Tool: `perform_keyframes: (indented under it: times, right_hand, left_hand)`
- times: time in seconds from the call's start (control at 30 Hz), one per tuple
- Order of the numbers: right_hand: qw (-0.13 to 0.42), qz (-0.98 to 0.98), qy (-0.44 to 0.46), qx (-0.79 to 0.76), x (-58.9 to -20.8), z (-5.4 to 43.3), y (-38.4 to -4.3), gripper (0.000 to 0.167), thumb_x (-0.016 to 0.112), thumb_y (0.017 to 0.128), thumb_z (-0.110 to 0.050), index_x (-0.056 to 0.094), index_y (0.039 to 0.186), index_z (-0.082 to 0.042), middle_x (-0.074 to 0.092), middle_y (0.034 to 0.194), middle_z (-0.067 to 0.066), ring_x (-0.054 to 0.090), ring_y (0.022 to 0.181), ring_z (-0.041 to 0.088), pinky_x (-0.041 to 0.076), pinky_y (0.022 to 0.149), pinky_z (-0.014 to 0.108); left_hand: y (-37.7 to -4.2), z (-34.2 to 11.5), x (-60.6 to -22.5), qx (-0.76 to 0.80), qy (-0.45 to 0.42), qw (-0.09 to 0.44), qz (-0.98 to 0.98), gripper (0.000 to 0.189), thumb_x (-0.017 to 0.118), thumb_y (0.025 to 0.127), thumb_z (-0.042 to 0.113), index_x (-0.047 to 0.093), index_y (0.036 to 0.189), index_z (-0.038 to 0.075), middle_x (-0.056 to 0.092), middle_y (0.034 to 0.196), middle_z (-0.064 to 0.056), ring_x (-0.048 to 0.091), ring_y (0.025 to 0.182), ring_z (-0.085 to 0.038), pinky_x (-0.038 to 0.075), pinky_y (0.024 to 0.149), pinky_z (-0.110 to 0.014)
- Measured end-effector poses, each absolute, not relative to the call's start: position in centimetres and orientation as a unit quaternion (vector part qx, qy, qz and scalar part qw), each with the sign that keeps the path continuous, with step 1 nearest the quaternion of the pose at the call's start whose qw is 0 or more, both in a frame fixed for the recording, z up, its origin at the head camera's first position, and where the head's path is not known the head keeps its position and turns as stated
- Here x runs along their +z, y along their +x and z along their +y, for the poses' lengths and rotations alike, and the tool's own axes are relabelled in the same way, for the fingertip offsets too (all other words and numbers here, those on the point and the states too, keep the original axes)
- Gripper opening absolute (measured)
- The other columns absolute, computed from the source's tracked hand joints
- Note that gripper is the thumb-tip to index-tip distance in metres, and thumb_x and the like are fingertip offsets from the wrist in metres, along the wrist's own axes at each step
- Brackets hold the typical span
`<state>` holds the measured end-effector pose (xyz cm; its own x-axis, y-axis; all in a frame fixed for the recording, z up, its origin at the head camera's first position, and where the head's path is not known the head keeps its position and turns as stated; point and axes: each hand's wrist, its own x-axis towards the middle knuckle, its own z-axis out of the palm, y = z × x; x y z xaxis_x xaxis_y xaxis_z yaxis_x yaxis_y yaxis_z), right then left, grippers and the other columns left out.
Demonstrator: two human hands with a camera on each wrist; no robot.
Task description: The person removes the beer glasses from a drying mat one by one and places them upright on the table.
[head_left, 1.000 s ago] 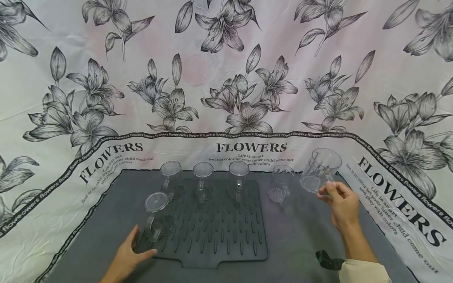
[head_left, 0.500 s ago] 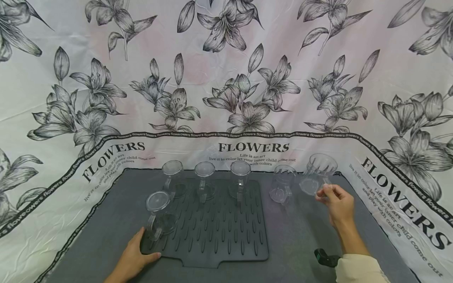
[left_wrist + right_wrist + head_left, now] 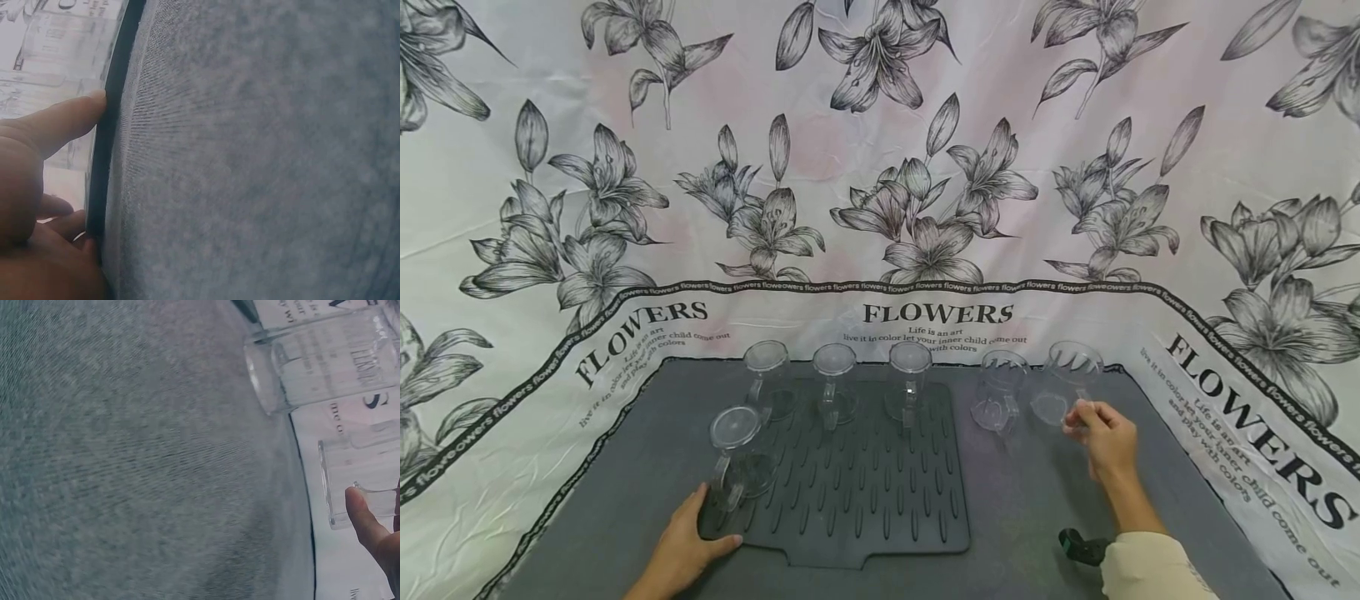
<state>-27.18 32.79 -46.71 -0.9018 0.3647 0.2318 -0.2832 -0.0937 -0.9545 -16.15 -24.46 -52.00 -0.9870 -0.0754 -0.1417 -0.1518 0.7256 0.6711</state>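
My right hand (image 3: 1108, 437) pinches the handle of a clear glass mug (image 3: 1066, 375) at the back right; the mug is upright, mouth up. In the right wrist view its base looks slightly off the table, thumb (image 3: 365, 522) at the handle. Left of it, another clear mug (image 3: 1002, 387) stands upright on the table. Several clear mugs, such as the front one (image 3: 735, 429), stand upside down on a dark ridged drying mat (image 3: 865, 492). My left hand (image 3: 683, 542) touches the mat's front left corner, thumb along the front edge and fingers at the left side, partly hidden.
The grey table (image 3: 1015, 533) reaches back to a white flower-printed cloth (image 3: 925, 192). Three upside-down mugs line the mat's far edge, including the middle one (image 3: 835, 375). A small dark device (image 3: 1081, 547) sits at my right wrist.
My right hand has brought the held mug down and a little to the left, closer to the standing mug. The left hand keeps its place at the mat corner.
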Motion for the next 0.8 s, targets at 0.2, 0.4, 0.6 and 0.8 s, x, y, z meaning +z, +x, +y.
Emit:
perform_keyframes:
  times: [0.2, 0.4, 0.6, 0.8]
  right_hand:
    - [0.207, -0.644, -0.053, 0.735, -47.7, 33.0, -27.5, 0.035, 0.061, 0.096, -0.008, 0.05, 0.086, 0.024, 0.062, 0.07, 0.009, 0.063, 0.067, 0.019, 0.058, 0.061, 0.032]
    - [0.194, -0.65, -0.069, 0.731, -48.4, 33.0, -27.5, 0.036, 0.061, 0.097, -0.009, 0.05, 0.085, 0.024, 0.062, 0.069, 0.008, 0.063, 0.067, 0.019, 0.058, 0.061, 0.034]
    - [0.19, -0.669, -0.073, 0.715, -49.4, 32.9, -27.3, 0.037, 0.06, 0.098, -0.013, 0.051, 0.083, 0.019, 0.061, 0.072, 0.008, 0.063, 0.07, 0.019, 0.059, 0.064, 0.034]
    - [0.191, -0.67, -0.062, 0.715, -49.8, 33.1, -27.2, 0.036, 0.059, 0.098, -0.014, 0.052, 0.081, 0.016, 0.06, 0.072, 0.007, 0.063, 0.072, 0.019, 0.059, 0.065, 0.033]
  left_hand:
    - [-16.1, -24.4, -52.1, 0.371, -0.062, 0.047, 0.925, 0.119, 0.085, 0.07, 0.045, 0.016, 0.143, -0.019, 0.019, 0.141, -0.047, 0.018, 0.13, -0.061, 0.023, 0.102, -0.069]
    - [-16.2, -24.4, -52.0, 0.366, -0.063, 0.051, 0.927, 0.118, 0.085, 0.071, 0.044, 0.016, 0.144, -0.019, 0.018, 0.141, -0.047, 0.017, 0.13, -0.061, 0.023, 0.102, -0.069]
    - [-16.2, -24.4, -51.8, 0.357, -0.064, 0.06, 0.93, 0.117, 0.083, 0.073, 0.045, 0.015, 0.143, -0.019, 0.018, 0.14, -0.048, 0.018, 0.129, -0.061, 0.025, 0.1, -0.07]
    - [-16.2, -24.4, -51.9, 0.37, -0.063, 0.061, 0.925, 0.117, 0.084, 0.072, 0.042, 0.016, 0.143, -0.02, 0.018, 0.141, -0.047, 0.017, 0.13, -0.06, 0.025, 0.101, -0.069]
